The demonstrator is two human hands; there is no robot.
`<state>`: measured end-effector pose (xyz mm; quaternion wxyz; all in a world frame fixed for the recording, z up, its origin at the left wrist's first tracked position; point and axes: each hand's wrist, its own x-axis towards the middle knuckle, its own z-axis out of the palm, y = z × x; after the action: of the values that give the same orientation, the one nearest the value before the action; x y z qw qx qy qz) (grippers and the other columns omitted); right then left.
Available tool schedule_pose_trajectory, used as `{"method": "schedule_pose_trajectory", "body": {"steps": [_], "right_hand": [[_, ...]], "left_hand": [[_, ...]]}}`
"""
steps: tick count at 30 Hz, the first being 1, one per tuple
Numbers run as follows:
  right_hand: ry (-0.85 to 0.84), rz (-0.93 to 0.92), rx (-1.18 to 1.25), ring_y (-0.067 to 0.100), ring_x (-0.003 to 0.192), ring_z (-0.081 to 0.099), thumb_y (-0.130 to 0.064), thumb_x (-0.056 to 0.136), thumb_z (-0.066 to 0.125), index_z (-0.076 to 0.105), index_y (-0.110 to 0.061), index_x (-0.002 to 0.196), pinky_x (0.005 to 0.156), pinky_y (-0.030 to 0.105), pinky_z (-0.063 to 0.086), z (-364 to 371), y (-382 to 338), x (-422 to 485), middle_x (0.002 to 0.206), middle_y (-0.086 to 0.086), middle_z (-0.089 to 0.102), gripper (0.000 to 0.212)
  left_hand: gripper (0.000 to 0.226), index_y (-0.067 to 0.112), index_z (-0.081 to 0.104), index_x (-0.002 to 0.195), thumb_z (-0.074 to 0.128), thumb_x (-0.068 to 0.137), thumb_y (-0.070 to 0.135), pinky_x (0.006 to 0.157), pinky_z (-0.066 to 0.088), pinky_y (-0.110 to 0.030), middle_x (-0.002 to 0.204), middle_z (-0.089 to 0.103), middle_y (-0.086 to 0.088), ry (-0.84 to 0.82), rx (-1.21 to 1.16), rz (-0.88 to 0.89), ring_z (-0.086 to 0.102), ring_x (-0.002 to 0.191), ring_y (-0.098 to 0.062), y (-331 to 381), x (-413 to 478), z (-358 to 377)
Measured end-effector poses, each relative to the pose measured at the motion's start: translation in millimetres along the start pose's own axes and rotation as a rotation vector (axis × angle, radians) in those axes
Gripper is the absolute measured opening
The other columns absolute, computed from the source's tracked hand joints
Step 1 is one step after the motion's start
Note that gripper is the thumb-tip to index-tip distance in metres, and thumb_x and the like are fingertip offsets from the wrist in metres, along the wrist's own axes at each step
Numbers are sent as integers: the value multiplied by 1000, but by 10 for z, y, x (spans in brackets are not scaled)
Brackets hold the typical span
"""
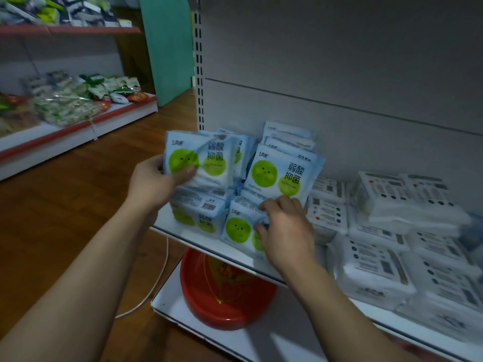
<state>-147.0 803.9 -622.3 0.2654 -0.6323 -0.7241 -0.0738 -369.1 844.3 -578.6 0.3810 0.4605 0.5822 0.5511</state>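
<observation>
Blue pack [209,163] with green circles sits raised at the left end of the stack [287,142] on the shelf [188,240], face toward the camera and long side running across. The left hand [154,182] pinches its left edge, thumb clamped across the front and fingers behind. Lower and to the right, the right hand [287,226] has its fingers curled over the top corner of the front pack [237,228] at the shelf lip. The left hand is therefore the nearer one to ease the blue pack down and back. White packs [379,270] lie further right, with a red basin [224,299] below.
</observation>
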Motion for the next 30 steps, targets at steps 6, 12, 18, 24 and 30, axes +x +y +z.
{"method": "schedule_pose_trajectory", "body": {"steps": [6, 12, 18, 24, 30], "right_hand": [[45, -23, 68, 29, 96, 59, -18, 61, 84, 69, -14, 101, 67, 35, 53, 48, 91, -69, 98, 6, 59, 44], [-53, 81, 796, 5, 103, 56, -25, 75, 64, 43, -36, 134, 88, 23, 49, -580, 207, -206, 121, -12, 54, 64], [-91, 149, 807, -3, 93, 63, -27, 70, 84, 56, -44, 111, 76, 15, 49, -696, 286, -551, 105, -19, 65, 52], [-68, 211, 473, 12, 98, 60, -27, 68, 85, 65, -26, 112, 86, 32, 50, -452, 446, -569, 106, -7, 65, 48], [-178, 138, 287, 19, 104, 56, -24, 73, 79, 65, -29, 117, 91, 28, 44, -345, 452, -554, 114, -4, 55, 47]], "left_hand": [[22, 26, 67, 98, 75, 79, 18, 61, 51, -14, 93, 73, 8, -126, 52, 74, 68, 78, 3, 98, -422, -106], [33, 25, 70, 102, 80, 71, 23, 73, 54, -18, 92, 75, 12, -274, 174, 121, 69, 86, -4, 56, -756, -5], [39, 22, 68, 108, 84, 73, 26, 79, 51, -20, 101, 72, 11, -454, 464, 236, 65, 90, -3, -124, -1017, 436], [64, 22, 48, 130, 73, 78, 50, 86, 49, -33, 121, 58, 2, -315, 825, 290, 60, 105, -18, -357, -1080, 653], [59, 23, 47, 125, 76, 78, 42, 82, 47, -29, 118, 63, 1, -384, 760, 242, 60, 109, -21, -381, -1089, 764]]}}
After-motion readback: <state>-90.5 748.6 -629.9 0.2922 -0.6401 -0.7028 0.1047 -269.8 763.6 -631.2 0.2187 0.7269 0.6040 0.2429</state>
